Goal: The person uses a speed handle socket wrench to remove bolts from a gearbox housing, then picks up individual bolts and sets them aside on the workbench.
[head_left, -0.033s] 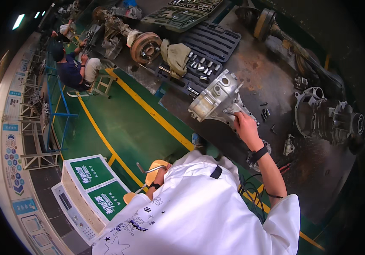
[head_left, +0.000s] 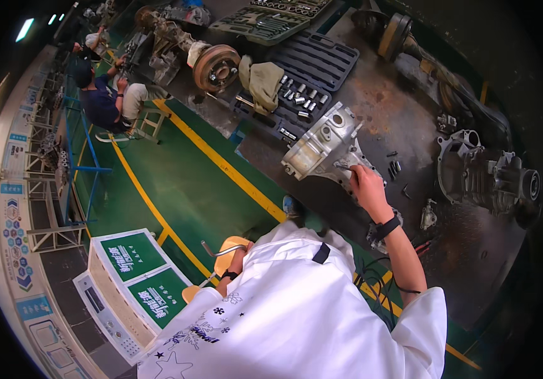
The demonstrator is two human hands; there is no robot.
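Note:
My right hand is over a silver cast-metal gearbox housing near the workbench's front edge. Its fingers are pinched together around a small metal piece at the housing's lower flange; the piece is too small to name for certain. Down by my left side, my left hand is closed round a bent metal crank handle, its curved end sticking out to the left. My shirt covers part of that hand. Several small dark bolts lie on the bench to the right of the housing.
Behind the housing lie an open socket case, loose sockets and a beige cloth. A second gearbox stands at right, a rusty brake drum at far left. A green-topped cabinet is lower left; another person sits beyond.
The view has shifted very slightly. Both hands keep the same places and holds.

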